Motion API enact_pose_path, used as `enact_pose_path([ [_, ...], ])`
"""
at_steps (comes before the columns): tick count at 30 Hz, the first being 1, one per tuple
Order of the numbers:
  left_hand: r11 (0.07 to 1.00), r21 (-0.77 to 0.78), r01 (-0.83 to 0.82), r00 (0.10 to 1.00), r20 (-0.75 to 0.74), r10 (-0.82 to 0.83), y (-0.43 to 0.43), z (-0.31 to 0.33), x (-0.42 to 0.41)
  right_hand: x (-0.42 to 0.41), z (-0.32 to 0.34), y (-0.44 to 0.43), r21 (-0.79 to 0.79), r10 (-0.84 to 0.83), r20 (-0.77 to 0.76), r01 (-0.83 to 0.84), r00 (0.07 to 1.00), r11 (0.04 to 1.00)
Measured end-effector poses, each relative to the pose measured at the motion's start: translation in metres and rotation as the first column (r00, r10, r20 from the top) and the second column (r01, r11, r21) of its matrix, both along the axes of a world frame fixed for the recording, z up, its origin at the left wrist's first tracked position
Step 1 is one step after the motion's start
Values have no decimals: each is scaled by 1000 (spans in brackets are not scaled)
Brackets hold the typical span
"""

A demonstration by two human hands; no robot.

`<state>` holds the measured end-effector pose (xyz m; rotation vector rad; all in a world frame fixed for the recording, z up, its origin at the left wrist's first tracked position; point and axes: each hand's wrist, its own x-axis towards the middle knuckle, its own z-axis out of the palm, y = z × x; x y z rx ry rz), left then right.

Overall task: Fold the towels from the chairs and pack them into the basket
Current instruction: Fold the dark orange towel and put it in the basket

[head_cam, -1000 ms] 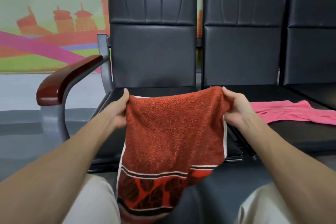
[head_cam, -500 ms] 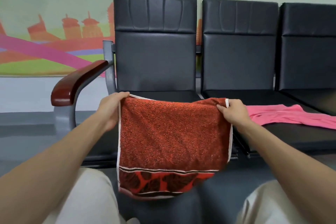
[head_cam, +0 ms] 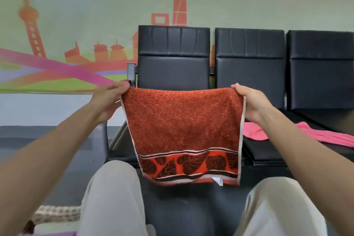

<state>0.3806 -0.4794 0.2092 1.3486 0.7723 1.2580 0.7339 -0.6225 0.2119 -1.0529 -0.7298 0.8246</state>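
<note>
An orange-red towel with a dark leaf border hangs flat in the air in front of the black chairs. My left hand pinches its top left corner and my right hand pinches its top right corner. The towel looks doubled over, with a white tag at its lower edge. A pink towel lies on the seat of the middle chair, to the right. The woven rim of a basket shows at the lower left beside my left knee, with cloth inside it.
Three black chairs stand in a row against a painted wall, with a metal armrest post at the left end. My knees in light trousers fill the bottom of the view. Dark grey floor lies between me and the chairs.
Both hands have raised the towel and drawn its top edge taut and wider. The lower border has lifted off my lap and hangs free. The view has tilted up and the basket has come into sight.
</note>
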Motion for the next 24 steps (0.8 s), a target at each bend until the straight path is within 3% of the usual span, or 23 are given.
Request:
enact_pose_path([
  [2,998,55,-1,997,-76,5,-9,6,-1,-1,5,-9,-31,-18,284,28,959,999],
  [4,975,199,-103,946,-282,158,-14,5,-2,-3,7,-16,-123,-3,622,102,783,987],
  [5,946,298,-129,881,-402,247,-15,3,-3,-5,7,-18,-172,37,718,125,695,977],
  [8,850,519,-88,645,-621,446,-8,-6,-6,-10,6,-19,-233,91,787,157,610,960],
  [9,849,523,-74,611,-649,453,-7,-8,-6,-8,5,-16,-226,70,820,208,568,952],
  [12,893,450,9,572,-735,365,-11,-12,-3,-7,5,-13,-246,120,947,431,298,868],
  [13,903,429,24,536,-768,351,-12,-13,-2,-7,4,-14,-249,136,955,466,262,849],
  [15,909,416,24,492,-797,352,-9,-17,-1,-5,-2,-13,-233,110,956,479,270,846],
  [17,932,360,47,567,-777,272,-1,-23,-4,-2,-8,-13,-208,67,949,449,309,869],
  [20,959,203,196,724,-690,-2,1,-30,-10,10,-24,-10,-239,1,843,373,538,897],
  [22,928,240,287,675,-737,-18,0,-35,-9,15,-33,-8,-227,-43,835,414,549,882],
  [24,892,275,359,561,-827,29,1,-36,-4,19,-41,-2,-190,-114,843,489,526,851],
])
